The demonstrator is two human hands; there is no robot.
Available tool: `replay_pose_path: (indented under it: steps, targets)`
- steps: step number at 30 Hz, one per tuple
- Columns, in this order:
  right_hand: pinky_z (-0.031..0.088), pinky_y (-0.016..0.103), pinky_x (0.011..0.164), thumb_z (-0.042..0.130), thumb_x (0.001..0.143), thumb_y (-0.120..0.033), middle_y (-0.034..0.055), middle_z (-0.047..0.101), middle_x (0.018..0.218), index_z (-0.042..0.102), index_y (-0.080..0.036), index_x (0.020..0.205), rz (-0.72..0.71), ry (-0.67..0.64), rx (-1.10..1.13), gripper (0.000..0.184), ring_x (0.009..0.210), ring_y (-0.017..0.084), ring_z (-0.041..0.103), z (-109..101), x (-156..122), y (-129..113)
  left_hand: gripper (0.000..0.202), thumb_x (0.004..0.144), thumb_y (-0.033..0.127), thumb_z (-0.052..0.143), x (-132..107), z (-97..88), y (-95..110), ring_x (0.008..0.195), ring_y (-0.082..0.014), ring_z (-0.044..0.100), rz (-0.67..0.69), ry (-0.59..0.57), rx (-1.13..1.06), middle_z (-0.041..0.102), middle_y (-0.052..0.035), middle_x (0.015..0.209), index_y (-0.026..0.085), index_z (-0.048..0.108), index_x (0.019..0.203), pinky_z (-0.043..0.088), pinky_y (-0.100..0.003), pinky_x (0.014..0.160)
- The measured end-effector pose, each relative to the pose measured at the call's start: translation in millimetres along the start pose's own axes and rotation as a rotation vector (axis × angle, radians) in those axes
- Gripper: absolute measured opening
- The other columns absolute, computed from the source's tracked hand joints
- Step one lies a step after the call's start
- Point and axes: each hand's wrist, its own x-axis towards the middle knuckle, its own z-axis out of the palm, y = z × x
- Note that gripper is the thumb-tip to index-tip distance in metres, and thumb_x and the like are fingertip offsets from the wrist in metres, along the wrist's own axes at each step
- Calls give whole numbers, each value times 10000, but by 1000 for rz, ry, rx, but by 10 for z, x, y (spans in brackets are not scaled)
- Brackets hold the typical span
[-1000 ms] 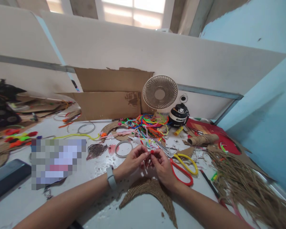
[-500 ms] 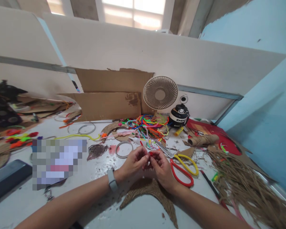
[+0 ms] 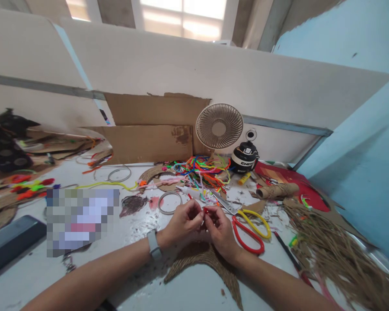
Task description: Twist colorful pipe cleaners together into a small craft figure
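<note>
My left hand [image 3: 184, 221] and my right hand [image 3: 221, 229] meet fingertip to fingertip above the table. Both pinch a short red pipe cleaner [image 3: 206, 210], mostly hidden by the fingers; a red end pokes up behind the left hand. Just below the hands lies a crescent shape wrapped in brown twine [image 3: 202, 255]. Close to my right hand rest scissors [image 3: 249, 239] with one red and one yellow handle loop, blades pointing away to the left. A wire ring [image 3: 169, 203] lies beyond my left hand.
Colourful pipe cleaners [image 3: 199, 170] are heaped before a fan [image 3: 219, 126] and a black bottle [image 3: 244, 157]. At right are loose twine [image 3: 340, 246], a cardboard roll [image 3: 278, 190] and a dark pencil-like stick [image 3: 287, 248]. A dark case [image 3: 14, 242] sits at left.
The fingers have shifted slightly around the red pipe cleaner, and less of its red shows between them. The view has moved a touch; everything on the table stays in place.
</note>
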Motion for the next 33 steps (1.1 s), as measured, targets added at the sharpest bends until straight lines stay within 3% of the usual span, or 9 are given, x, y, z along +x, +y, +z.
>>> replay_pose_path:
  steps: [7,13,19,33]
  targets:
    - [512,256,606,494,854,-308,24,613,836,486,-194,1002,19,-19,67,187,665,132,624,16,-8,-4,134,770,253,499,6,6,4,421,-63,459,-32,15,-87,483,50,543,152,448,698,387,-178,424]
    - [507,245,585,503,849,-318,16,614,815,482,-193,974,59,-34,149,177,659,129,625,48,-12,10,104,751,192,495,-5,-15,-2,449,-66,458,15,26,-4,486,50,515,152,454,665,380,-174,458]
    - [491,227,565,512,842,-310,8,602,805,488,-192,962,51,-7,109,170,633,111,599,43,-15,-19,98,757,199,495,-9,-40,32,483,-83,477,57,-20,4,505,36,536,152,455,682,384,-189,479]
    - [505,233,601,487,853,-266,23,599,834,501,-189,984,-86,8,-76,152,661,116,604,29,-28,47,103,715,190,491,-24,12,82,484,-78,422,11,58,19,457,46,529,162,431,636,339,-182,461]
